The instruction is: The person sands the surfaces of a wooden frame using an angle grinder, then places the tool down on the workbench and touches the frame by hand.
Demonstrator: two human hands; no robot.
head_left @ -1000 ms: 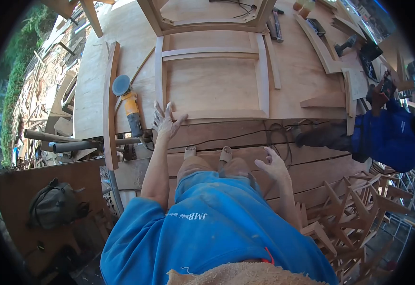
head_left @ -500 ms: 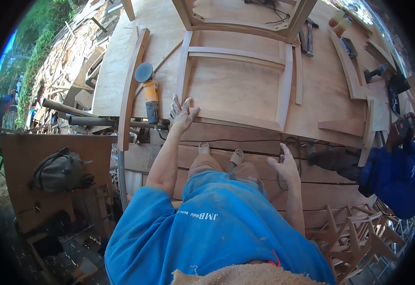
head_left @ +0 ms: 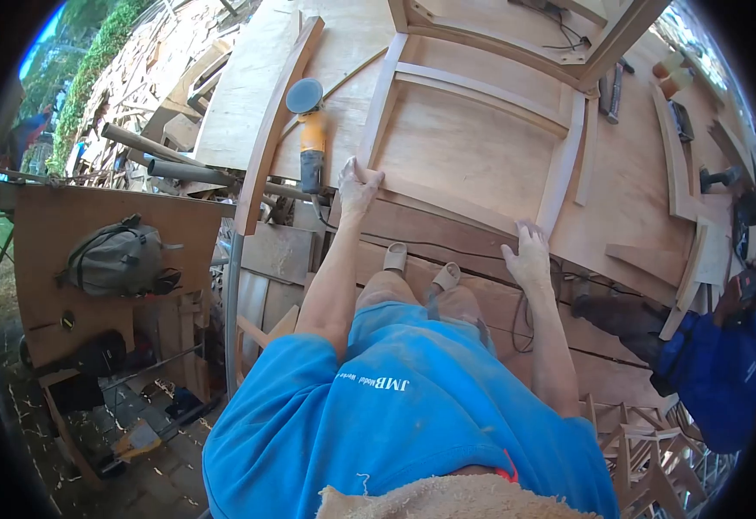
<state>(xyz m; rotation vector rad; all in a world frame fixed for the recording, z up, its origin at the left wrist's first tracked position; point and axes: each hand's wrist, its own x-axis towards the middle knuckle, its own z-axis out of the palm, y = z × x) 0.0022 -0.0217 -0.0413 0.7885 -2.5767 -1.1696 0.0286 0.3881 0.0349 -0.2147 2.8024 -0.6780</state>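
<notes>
A pale wooden chair frame [head_left: 480, 86] lies on the plywood-topped bench, with two long side pieces, a crosspiece and an upright part at its far end. At its near left corner, my left hand [head_left: 357, 189] grips the wood, fingers curled over the end and thumb pointing along the near edge. My right hand [head_left: 530, 258] is at the near right corner, its fingertips bent over the end of the side piece and its thumb lower down. Left of the frame, a yellow and black angle grinder [head_left: 311, 143] with a round grey disc rests near the bench edge.
A long wooden bar [head_left: 276, 121] overhangs the bench on the left. A hammer [head_left: 615, 91] and curved wooden pieces [head_left: 673, 156] lie to the right. A co-worker in blue [head_left: 715, 363] is at the right edge. A backpack [head_left: 117, 258] sits on a board at left.
My right hand has come up from below the bench edge to the frame's near right corner. My left hand's spread fingers have closed at the near left corner. The view has turned.
</notes>
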